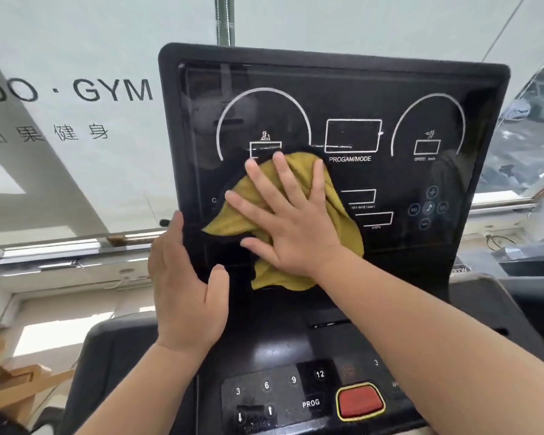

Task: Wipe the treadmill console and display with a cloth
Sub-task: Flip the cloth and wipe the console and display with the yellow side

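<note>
The treadmill's black glossy display (352, 98) stands upright before me, with white dials and boxes printed on it. A mustard-yellow cloth (336, 215) lies flat against its lower middle. My right hand (286, 215) presses the cloth onto the glass with fingers spread and straight. My left hand (182, 287) holds the display's lower left edge, fingers behind the rim and thumb on the front. Below is the console panel (283, 343) with number keys and a red stop button (360, 401).
Behind the display is a frosted window (76, 58) with "GYM" lettering and a white sill. Wooden pieces (16, 372) lie at the lower left. Another dark machine part (528, 271) sits at the right.
</note>
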Demonstrator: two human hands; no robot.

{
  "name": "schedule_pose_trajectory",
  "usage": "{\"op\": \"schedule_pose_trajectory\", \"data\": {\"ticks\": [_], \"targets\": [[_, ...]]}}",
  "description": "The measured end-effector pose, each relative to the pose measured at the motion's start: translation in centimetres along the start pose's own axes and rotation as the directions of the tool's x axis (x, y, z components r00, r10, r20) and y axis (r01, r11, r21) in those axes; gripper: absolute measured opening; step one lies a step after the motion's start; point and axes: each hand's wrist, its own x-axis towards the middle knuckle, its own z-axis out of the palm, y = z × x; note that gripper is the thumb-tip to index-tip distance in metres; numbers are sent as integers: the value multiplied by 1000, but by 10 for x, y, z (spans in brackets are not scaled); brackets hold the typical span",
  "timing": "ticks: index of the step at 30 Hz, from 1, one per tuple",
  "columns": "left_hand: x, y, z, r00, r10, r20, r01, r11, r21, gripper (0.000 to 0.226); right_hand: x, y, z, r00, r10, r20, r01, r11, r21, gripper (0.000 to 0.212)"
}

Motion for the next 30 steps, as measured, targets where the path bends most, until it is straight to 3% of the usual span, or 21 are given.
{"op": "schedule_pose_trajectory", "data": {"ticks": [2, 4, 7, 9, 10, 16, 22, 26, 30], "targets": [[0, -3, -2, 1000, 12, 4, -12, 1000, -18, 81, -30, 18, 8, 999, 25, 24, -25, 1000, -17, 68], [-1, -4, -4, 1000, 4, 6, -3, 999, -48, 82, -43, 45, 8, 974, 224, 27, -223, 975, -17, 70], [-2, -5, -4, 1000, 11, 5, -11, 996, -84, 81, -21, 71, -8, 788, 613, 53, -615, 785, 70, 77], [-2, -5, -5, 1000, -15, 1, 15, 990, -137, 79, 10, 71, -20, 677, 735, 46, -732, 666, 140, 78], [-1, -4, -6, 999, -33, 1, 32, 985, -171, 77, 25, 67, -24, 661, 749, 39, -744, 648, 162, 78], [-1, -14, -12, 995, -92, -40, 76, 952, -297, 67, 60, -8, -21, 837, 548, -5, -541, 829, 143, 75], [-33, -34, -20, 963, -246, -106, 219, 952, -216, 59, -7, -97, 2, 938, 266, 221, -308, 933, 186, 74], [-64, -50, -30, 936, -345, -69, 333, 932, -140, 56, -72, -126, 14, 926, 35, 375, -129, 965, 229, 70], [-92, -56, -33, 916, -400, 41, 402, 911, -95, 55, -117, -140, 14, 847, -145, 512, -41, 942, 334, 70]]}}
